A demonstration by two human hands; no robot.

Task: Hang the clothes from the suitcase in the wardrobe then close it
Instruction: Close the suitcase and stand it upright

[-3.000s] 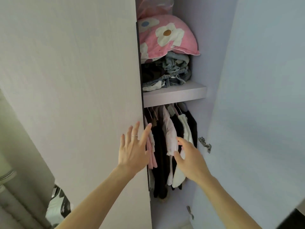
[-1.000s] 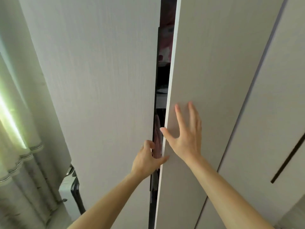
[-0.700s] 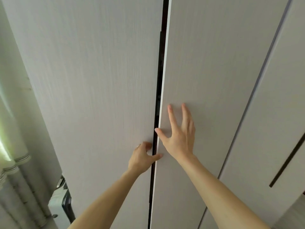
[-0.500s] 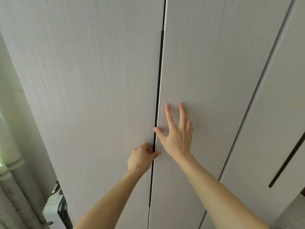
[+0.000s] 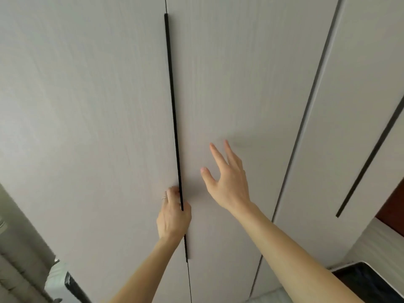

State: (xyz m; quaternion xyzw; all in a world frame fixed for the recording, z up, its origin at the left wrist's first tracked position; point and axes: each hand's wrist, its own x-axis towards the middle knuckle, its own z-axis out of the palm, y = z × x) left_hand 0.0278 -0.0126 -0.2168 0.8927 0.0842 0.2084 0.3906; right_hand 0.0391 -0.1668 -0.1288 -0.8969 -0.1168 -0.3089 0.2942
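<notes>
Since the two leaves meet with no gap showing, the wardrobe is judged closed, or all but.

1. Pale grey wood-grain left wardrobe door (image 5: 87,106): tall flat panel, filling the left and centre of the view.
2. Matching right wardrobe door (image 5: 240,84): its edge lies against the first.
3. Long black strip handle (image 5: 172,106): vertical, running along the seam between the two doors.
4. Left hand (image 5: 173,215): fingers curled onto the lower part of the strip handle, gripping it (a thin silver ring (image 5: 164,198) on one finger).
5. Right hand (image 5: 227,182): fingers straight and spread wide, holding nothing, palm toward the right door. Whether it touches the panel or hangs just off it cannot be told.
6. Further pale wardrobe panel (image 5: 360,73), far right, with a second black strip (image 5: 371,154).
7. Grey pleated curtain (image 5: 17,248), near left.
8. Dark glossy object with a white rim (image 5: 371,285), near right (possibly the suitcase; not certain).

Status: no clothes are in view, so they are presumably behind the doors and the hanging is taken as done. The closing appears complete. What is left, at most, is letting go of the handle and perhaps a last press to seat the doors.
</notes>
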